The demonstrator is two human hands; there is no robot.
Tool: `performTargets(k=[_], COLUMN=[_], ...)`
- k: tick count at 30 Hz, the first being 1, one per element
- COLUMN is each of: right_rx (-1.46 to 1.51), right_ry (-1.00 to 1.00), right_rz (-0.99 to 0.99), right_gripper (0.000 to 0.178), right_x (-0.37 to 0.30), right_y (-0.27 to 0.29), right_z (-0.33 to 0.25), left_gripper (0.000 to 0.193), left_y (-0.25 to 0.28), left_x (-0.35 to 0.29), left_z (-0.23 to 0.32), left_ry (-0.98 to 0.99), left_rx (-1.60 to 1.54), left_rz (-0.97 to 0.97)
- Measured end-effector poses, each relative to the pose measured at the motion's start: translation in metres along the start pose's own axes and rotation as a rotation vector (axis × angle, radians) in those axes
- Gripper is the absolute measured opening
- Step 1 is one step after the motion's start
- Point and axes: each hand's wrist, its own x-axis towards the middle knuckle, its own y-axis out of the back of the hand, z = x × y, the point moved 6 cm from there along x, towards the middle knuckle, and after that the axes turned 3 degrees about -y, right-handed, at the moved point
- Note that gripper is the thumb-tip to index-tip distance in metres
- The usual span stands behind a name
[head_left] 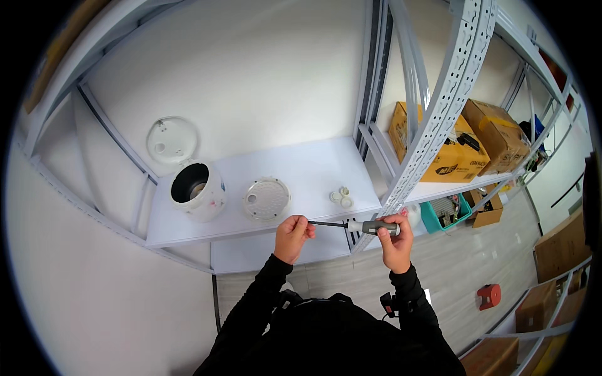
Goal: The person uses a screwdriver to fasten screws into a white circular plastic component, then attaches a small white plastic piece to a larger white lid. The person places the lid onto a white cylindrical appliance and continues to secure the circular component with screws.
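Beyond and right of the right hand (396, 245), 1 yellow box (459, 160) and 1 brown box (499, 139) share a shelf (433, 190). Lower, right of that hand, 1 teal bin (429, 219) sits beside 1 open carton (490, 217), and 1 red stool (489, 296) stands apart.

tip of the screwdriver (356, 226) hidden in the fingers (303, 224) of the left hand (291, 240)

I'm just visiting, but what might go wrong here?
The screwdriver might jab the left hand, whose fingers pinch its shaft end while the right hand holds the handle. The small white caps sit near the shelf's front edge and could be knocked off. The round white lid seems propped upright behind the bucket, so it might slip.
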Motion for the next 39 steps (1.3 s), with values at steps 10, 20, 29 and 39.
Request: performTargets(k=[10, 20, 29, 39], right_rx=[-0.014, -0.222, -0.358, -0.383], right_ry=[0.059, 0.127, 0.282, 0.307], right_rz=[-0.075, -0.313, -0.394, -0.415], right_gripper=[0.032, 0.033, 0.027, 0.026], right_x=[0.004, 0.005, 0.012, 0.021], right_y=[-0.024, -0.052, -0.056, -0.059], right_z=[-0.004, -0.011, -0.026, -0.024], left_gripper=[0.02, 0.026, 0.029, 0.028], left_y=[0.012, 0.029, 0.028, 0.025], left_x=[-0.003, 0.004, 0.016, 0.028], left_z=[0.008, 0.026, 0.018, 0.021], left_ry=[-0.04, -0.131, -0.006, 0.036], left_rx=[-0.179, -0.173, -0.188, -0.205], left_rz=[0.136, 0.286, 0.248, 0.268])
